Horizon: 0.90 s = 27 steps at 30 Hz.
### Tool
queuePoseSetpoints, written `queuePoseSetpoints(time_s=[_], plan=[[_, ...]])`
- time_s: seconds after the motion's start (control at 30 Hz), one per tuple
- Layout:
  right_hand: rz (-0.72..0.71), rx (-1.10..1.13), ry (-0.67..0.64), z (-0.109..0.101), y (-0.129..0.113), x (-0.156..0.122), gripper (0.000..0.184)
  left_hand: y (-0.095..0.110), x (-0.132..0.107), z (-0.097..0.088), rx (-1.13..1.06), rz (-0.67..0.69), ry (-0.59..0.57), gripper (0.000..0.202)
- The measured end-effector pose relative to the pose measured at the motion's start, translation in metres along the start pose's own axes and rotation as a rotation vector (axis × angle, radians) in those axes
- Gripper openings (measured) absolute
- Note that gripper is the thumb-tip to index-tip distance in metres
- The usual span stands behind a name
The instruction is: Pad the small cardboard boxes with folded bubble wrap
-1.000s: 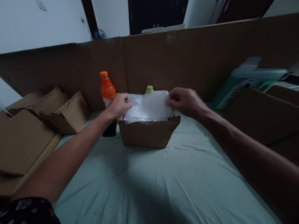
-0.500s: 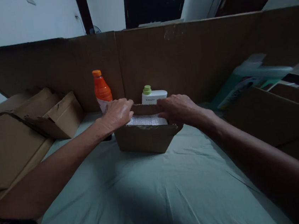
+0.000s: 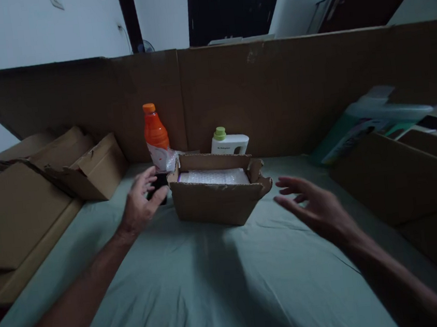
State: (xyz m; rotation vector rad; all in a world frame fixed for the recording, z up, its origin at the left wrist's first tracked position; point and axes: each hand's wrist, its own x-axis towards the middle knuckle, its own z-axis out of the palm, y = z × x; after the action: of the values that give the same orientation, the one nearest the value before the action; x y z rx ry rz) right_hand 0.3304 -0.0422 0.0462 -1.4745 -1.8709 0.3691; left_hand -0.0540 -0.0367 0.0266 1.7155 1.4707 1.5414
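A small cardboard box [image 3: 213, 205] with its top uncovered stands on the green cloth, and a bubble-wrapped item [image 3: 214, 177] lies inside it. My left hand [image 3: 141, 200] is just left of the box, fingers apart, holding nothing. Close to its fingertips is a black object [image 3: 161, 181], partly hidden by the hand. On the box's right side my right hand [image 3: 314, 203] hovers with fingers spread, also holding nothing. Behind the box are an orange bottle [image 3: 156, 132] with bubble wrap at its base and a white bottle [image 3: 229, 144] with a green cap, its lower part hidden.
A tall cardboard panel [image 3: 272, 85] runs across the back. Several cardboard boxes [image 3: 102, 170] are at the left. On the right, a large jug of green liquid [image 3: 349, 126] leans beside more cardboard [image 3: 396, 181]. Green cloth [image 3: 200, 290] covers the surface.
Both hands have let go of the box's top edges and moved apart, the left to the left and the right to the right. The box stays put, its contents more exposed.
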Motion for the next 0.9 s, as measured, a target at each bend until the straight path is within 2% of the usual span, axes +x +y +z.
queuePoseSetpoints(time_s=[0.07, 0.13, 0.23, 0.3, 0.37, 0.43, 0.5, 0.57, 0.63, 0.67, 0.73, 0.8, 0.9], plan=[[0.027, 0.100, -0.063, 0.028, 0.010, -0.005, 0.072, -0.025, -0.012, 0.018, -0.100, -0.086, -0.118, 0.086], [0.019, 0.176, -0.121, 0.055, 0.009, 0.001, 0.075, -0.034, -0.015, 0.044, -0.180, -0.104, -0.190, 0.087], [0.021, 0.197, -0.100, 0.073, -0.001, 0.006, 0.071, -0.024, -0.016, 0.074, -0.218, -0.107, -0.152, 0.079], [0.013, 0.158, -0.037, 0.074, -0.007, -0.008, 0.070, -0.013, -0.028, 0.075, -0.233, -0.115, -0.137, 0.079], [-0.040, 0.135, 0.029, 0.075, -0.017, -0.033, 0.070, -0.006, -0.052, 0.058, -0.245, -0.103, -0.143, 0.079], [-0.107, 0.149, 0.061, 0.082, -0.034, -0.060, 0.073, -0.004, -0.082, 0.028, -0.218, -0.076, -0.093, 0.076], [-0.152, 0.187, 0.020, 0.095, -0.059, -0.077, 0.075, -0.005, -0.107, -0.006, -0.156, -0.075, 0.000, 0.072], [-0.167, 0.229, -0.055, 0.109, -0.083, -0.078, 0.075, -0.006, -0.120, -0.032, -0.099, -0.107, 0.055, 0.068], [-0.164, 0.265, -0.094, 0.115, -0.094, -0.069, 0.077, -0.005, -0.119, -0.039, -0.072, -0.125, 0.069, 0.066], [-0.158, 0.277, -0.096, 0.113, -0.092, -0.064, 0.077, -0.004, -0.116, -0.035, -0.076, -0.121, 0.063, 0.066], [-0.131, 0.278, -0.060, 0.096, -0.075, -0.062, 0.076, 0.000, -0.107, -0.010, -0.122, -0.104, 0.030, 0.070], [-0.079, 0.228, 0.021, 0.069, -0.045, -0.070, 0.073, 0.005, -0.097, 0.031, -0.209, -0.105, -0.072, 0.076], [0.045, 0.071, 0.168, 0.022, 0.006, -0.096, 0.069, 0.013, -0.082, 0.110, -0.360, -0.110, -0.321, 0.086]])
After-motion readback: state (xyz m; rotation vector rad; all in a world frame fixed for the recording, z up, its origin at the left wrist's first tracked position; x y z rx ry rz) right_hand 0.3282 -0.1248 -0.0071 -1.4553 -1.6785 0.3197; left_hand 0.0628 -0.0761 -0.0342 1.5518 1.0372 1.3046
